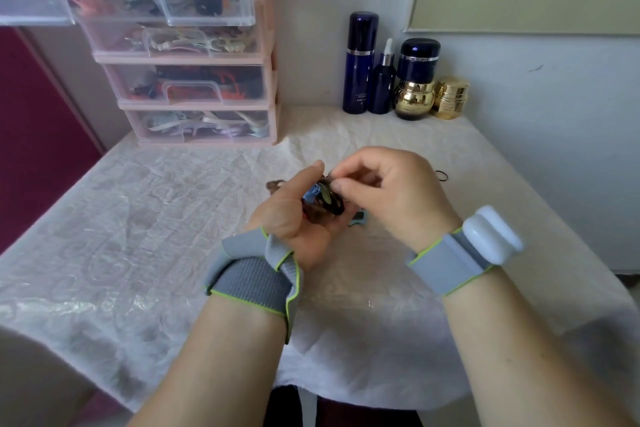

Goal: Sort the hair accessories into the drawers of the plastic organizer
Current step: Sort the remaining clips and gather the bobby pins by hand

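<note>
Left hand [298, 218] cups a bunch of hair ties [323, 199] above the table [138, 218]; right hand [388, 194] pinches one, apparently. Draw it free singly, then match it to an organizer [194, 87] drawer.

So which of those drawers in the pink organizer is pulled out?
The top filled drawer, holding dark and orange hair pieces, juts forward past the frame. The three drawers below it sit flush in the plastic organizer.

Pink organizer [266, 45], navy bottles [360, 62]
</note>
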`<state>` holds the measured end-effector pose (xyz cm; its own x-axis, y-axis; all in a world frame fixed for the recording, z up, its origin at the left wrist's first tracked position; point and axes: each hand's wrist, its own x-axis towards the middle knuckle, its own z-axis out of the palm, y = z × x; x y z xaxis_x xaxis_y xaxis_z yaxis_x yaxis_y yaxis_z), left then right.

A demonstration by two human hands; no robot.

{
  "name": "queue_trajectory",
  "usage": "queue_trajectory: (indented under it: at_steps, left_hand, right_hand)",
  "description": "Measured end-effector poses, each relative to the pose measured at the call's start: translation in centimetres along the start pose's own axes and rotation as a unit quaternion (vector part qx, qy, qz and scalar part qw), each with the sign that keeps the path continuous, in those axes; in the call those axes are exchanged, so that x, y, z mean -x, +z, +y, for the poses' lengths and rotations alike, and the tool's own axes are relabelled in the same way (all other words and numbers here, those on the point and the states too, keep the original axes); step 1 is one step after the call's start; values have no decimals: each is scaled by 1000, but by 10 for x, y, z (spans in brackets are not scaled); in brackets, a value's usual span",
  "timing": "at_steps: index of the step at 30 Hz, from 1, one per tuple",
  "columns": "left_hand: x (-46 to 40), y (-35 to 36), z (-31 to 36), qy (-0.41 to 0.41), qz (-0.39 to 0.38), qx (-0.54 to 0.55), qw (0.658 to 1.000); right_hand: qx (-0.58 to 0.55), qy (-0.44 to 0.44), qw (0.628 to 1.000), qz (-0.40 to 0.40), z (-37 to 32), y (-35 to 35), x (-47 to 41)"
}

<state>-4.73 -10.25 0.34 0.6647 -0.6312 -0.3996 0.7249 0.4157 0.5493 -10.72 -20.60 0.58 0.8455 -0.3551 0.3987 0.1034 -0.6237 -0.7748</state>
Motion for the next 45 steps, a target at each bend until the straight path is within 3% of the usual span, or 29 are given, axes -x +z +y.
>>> queue_trajectory:
  at_steps: [4,8,10,16,21,25,30,36,45]
  left_hand:
    - [0,-4,6,3,35,42,998]
    - [0,-8,13,20,66,57,996]
    - [1,-9,15,22,70,53,996]
    - [3,-10,15,19,75,48,996]
    - [3,-10,15,14,76,49,996]
    - [3,-9,14,12,73,49,996]
    - [4,-8,12,9,71,44,997]
    - [4,-8,10,8,70,41,997]
    - [3,-6,5,3,33,36,999]
  right_hand:
    - [29,-3,999,-19,5,-3,0]
    - [243,83,965,-55,27,-13,-6]
    - [300,107,945,-75,34,-14,-7]
    - [274,127,953,-9,38,-18,-11]
    - [328,174,928,19,46,-28,-14]
    - [289,123,948,54,41,-24,-11]
    - [308,131,941,-43,32,-20,-7]
    - [369,140,917,-48,23,-19,-7]
    - [253,119,956,89,19,-20,-1]
